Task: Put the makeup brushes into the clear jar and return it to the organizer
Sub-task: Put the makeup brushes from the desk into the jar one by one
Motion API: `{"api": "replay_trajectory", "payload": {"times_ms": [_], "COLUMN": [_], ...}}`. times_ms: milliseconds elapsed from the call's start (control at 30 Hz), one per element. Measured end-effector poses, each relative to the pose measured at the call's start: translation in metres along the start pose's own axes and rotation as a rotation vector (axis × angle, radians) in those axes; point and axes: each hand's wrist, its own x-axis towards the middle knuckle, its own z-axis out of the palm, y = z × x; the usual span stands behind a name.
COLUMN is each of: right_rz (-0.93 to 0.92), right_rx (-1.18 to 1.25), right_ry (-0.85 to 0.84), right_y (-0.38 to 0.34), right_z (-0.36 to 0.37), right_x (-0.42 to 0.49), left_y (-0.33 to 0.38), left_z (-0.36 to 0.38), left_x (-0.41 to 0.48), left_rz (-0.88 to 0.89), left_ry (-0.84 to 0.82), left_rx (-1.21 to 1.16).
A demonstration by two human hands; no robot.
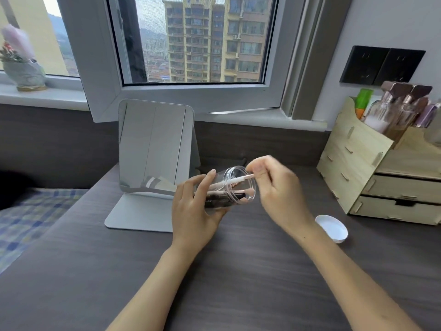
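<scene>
My left hand (191,206) grips a clear jar (235,187), tilted on its side with the open mouth facing right, above the dark desk. Several makeup brushes lie inside it, white and black handles showing through the wall. My right hand (274,185) pinches the end of a white brush with a rose-gold ferrule (235,180), which pokes halfway into the jar's mouth. The wooden organizer (358,163) stands at the right, with bottles in its top compartments and drawers below.
The jar's white lid (332,227) lies upside down on the desk (214,271) to the right of my hands. A standing mirror (155,149) is just behind the jar. A bed with a plaid cover (28,218) is at left.
</scene>
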Motion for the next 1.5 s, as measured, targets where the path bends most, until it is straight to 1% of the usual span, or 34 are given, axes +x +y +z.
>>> {"api": "replay_trajectory", "payload": {"times_ms": [67,100,133,167,200,233,267,300,367,400,467,533,633,700,800,867,933,1000,1033,1100,1167,1200,1233,1267,1300,1333,1367,1433,1467,1500], "right_rz": [-0.04,-0.035,0.006,0.067,0.133,0.194,0.237,0.259,0.222,0.179,0.135,0.076,-0.014,-0.037,-0.14,-0.171,-0.159,-0.106,-0.065,0.07,0.128,0.122,0.116,0.112,0.105,0.096,0.089,0.035,0.015,0.006], "right_rx": [-0.058,-0.002,0.139,0.296,0.387,0.385,0.297,0.147,-0.235,-0.364,-0.517,-0.683,-0.925,-1.014,-1.102,-1.079,-1.056,-1.011,-0.945,-0.659,-0.281,-0.106,0.032,0.118,0.149,0.122,0.042,-0.221,-0.311,-0.343], "right_ry": [-0.081,-0.1,-0.102,-0.066,0.005,0.073,0.095,0.057,-0.118,-0.226,-0.411,-0.505,-0.566,-0.56,-0.536,-0.548,-0.578,-0.537,-0.476,-0.246,-0.021,0.031,0.044,0.023,-0.022,-0.079,-0.136,-0.207,-0.213,-0.208], "right_y": [0.004,0.007,0.009,0.014,0.021,0.033,0.047,0.06,0.082,0.091,0.102,0.114,0.13,0.135,0.141,0.147,0.15,0.145,0.141,0.127,0.101,0.083,0.065,0.047,0.031,0.017,0.006,-0.004,-0.007,-0.009], "right_z": [0.009,0.01,0.011,0.012,0.015,0.02,0.029,0.039,0.061,0.073,0.09,0.103,0.111,0.109,0.099,0.089,0.075,0.056,0.045,0.022,-0.001,-0.014,-0.027,-0.04,-0.052,-0.061,-0.067,-0.066,-0.06,-0.052], "right_x": [-0.004,-0.004,-0.001,0.003,0.011,0.02,0.029,0.038,0.052,0.059,0.069,0.079,0.088,0.091,0.092,0.088,0.079,0.068,0.063,0.052,0.042,0.036,0.029,0.021,0.013,0.007,0.002,-0.002,-0.003,-0.004], "left_y": [0.001,0.001,0.001,0.001,0.001,0.001,0.001,0.002,0.003,0.002,0.0,-0.002,-0.005,-0.005,-0.003,-0.001,-0.001,-0.001,0.0,0.0,0.0,0.0,0.0,0.0,0.0,0.001,0.002,0.004,0.005,0.006], "left_z": [-0.001,-0.001,-0.001,-0.002,-0.003,-0.003,-0.004,-0.005,-0.007,-0.007,-0.007,-0.007,-0.007,-0.006,-0.004,-0.003,-0.004,-0.004,-0.003,-0.002,0.0,0.001,0.002,0.003,0.003,0.003,0.003,0.003,0.002,0.002], "left_x": [0.0,-0.001,0.0,0.001,0.002,0.003,0.003,0.004,0.005,0.006,0.007,0.007,0.007,0.007,0.007,0.006,0.005,0.004,0.004,0.003,0.002,0.001,0.0,-0.001,-0.002,-0.003,-0.003,-0.004,-0.005,-0.005], "left_rz": [-0.012,-0.029,-0.055,-0.088,-0.125,-0.163,-0.202,-0.247,-0.365,-0.428,-0.512,-0.539,-0.548,-0.545,-0.529,-0.487,-0.428,-0.373,-0.341,-0.268,-0.209,-0.183,-0.154,-0.125,-0.095,-0.066,-0.036,0.02,0.04,0.054], "left_ry": [0.012,0.022,0.033,0.048,0.064,0.081,0.1,0.121,0.151,0.159,0.169,0.177,0.189,0.197,0.196,0.183,0.17,0.153,0.143,0.119,0.082,0.064,0.049,0.037,0.023,0.007,-0.008,-0.03,-0.039,-0.051], "left_rx": [-0.008,-0.012,-0.02,-0.029,-0.04,-0.057,-0.078,-0.104,-0.164,-0.196,-0.241,-0.245,-0.251,-0.26,-0.26,-0.241,-0.21,-0.176,-0.161,-0.126,-0.083,-0.06,-0.037,-0.018,-0.003,0.007,0.014,0.021,0.019,0.011]}}
